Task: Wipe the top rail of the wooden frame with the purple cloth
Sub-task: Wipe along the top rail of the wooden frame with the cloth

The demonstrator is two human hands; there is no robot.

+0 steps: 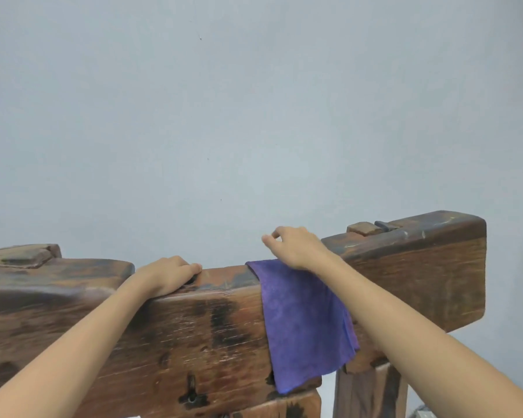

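The dark wooden frame's thick top rail [218, 300] runs across the view from left to right. A purple cloth [302, 324] is draped over the rail right of centre and hangs down its near face. My right hand [296, 247] is just above the cloth's top edge, fingers loosely curled and holding nothing, with the wrist close over the cloth. My left hand [166, 276] rests on the rail's near top edge to the left of the cloth. Its fingers are curled down onto the wood and the thumb is hidden.
A plain pale blue wall fills the background. Raised wooden blocks stand on the rail at the left end [27, 256] and near the right end [364, 228]. A wooden post [372, 390] supports the frame at lower right.
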